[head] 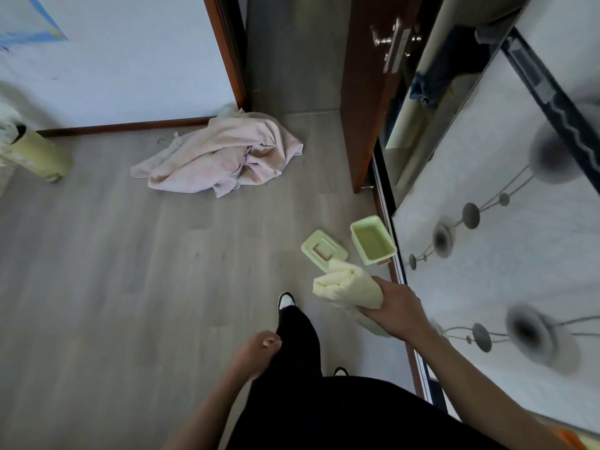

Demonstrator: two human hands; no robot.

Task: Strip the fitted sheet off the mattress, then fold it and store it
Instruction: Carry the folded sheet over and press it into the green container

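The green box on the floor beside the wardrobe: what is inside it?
The green box stands open and looks empty; only its bare bottom shows. Its lid lies beside it. The near inner wall is hidden.

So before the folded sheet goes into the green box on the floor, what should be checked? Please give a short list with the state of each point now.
1. Sheet folded into a compact bundle: ok.
2. Grip secure: ok, the right hand holds the bundle at one end.
3. Green box open: ok, its lid lies beside it on the floor.
4. Box empty: ok, nothing shows inside.
5. Bundle fits the box: cannot tell.
6. Left hand free to help: ok, it hangs loosely curled and holds nothing.
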